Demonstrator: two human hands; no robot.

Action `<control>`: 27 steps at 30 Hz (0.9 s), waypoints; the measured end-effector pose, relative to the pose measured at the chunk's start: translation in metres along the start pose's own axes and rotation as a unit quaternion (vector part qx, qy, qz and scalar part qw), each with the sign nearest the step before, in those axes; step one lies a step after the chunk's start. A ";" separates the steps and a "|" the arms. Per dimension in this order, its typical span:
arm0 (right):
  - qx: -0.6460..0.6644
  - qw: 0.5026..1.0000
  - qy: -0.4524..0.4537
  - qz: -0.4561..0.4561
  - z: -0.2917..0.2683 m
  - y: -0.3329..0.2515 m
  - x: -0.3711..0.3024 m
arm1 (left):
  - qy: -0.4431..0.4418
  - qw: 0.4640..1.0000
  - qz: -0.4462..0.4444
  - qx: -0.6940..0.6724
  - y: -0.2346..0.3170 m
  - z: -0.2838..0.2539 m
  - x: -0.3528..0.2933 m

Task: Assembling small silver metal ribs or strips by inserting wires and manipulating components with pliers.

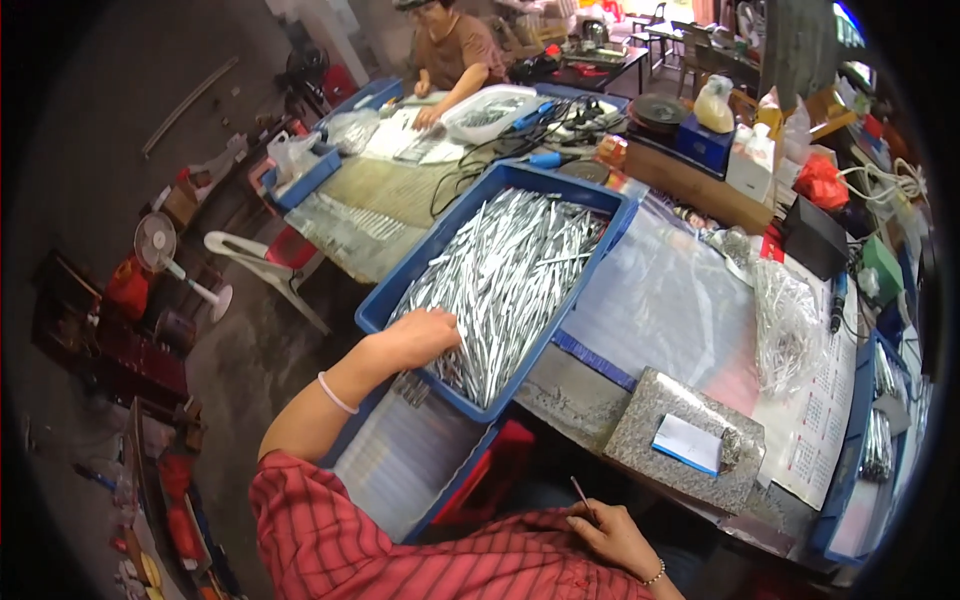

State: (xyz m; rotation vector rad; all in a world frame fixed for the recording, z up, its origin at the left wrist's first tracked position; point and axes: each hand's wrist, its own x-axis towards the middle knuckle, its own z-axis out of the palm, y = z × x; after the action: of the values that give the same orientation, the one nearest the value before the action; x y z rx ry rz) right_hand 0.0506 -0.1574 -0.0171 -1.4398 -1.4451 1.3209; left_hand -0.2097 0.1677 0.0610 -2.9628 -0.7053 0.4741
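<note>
A blue plastic tray (592, 263) holds a heap of thin, shiny metal strips (500, 270). My left hand (418, 338) rests at the tray's near left edge with its fingers curled down against the strips; the fingertips are hidden. In front of my body my right hand (618, 542) is closed round a slender stick-like tool (580, 490) whose tip points up; its exact kind cannot be made out. Below the tray stands a second blue tray (410, 465) with a translucent sheet in it, and a few strips lie near its top edge.
A stone slab (680, 440) with a white and blue pad (690, 443) sits on the table to the right. Beyond are clear plastic bags (790, 330) and a blue bin (850, 500) of strips. Across the table a co-worker (455, 55) handles things beside a white tub (492, 112).
</note>
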 end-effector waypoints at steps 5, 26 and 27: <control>-0.025 0.999 -0.022 -0.008 -0.002 -0.001 -0.003 | -0.060 0.998 0.020 0.028 0.005 -0.002 -0.001; -0.079 0.994 -0.066 -0.030 -0.012 0.024 -0.007 | -0.044 0.993 -0.089 -0.060 -0.015 -0.042 0.000; -0.070 0.995 -0.062 -0.036 -0.012 0.027 -0.008 | 0.028 0.990 -0.102 -0.096 -0.005 -0.054 -0.003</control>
State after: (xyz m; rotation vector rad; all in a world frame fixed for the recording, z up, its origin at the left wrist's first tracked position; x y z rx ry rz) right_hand 0.0701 -0.1671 -0.0384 -1.4004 -1.6838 1.3053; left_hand -0.1976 0.1717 0.1139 -3.0153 -1.0930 0.3242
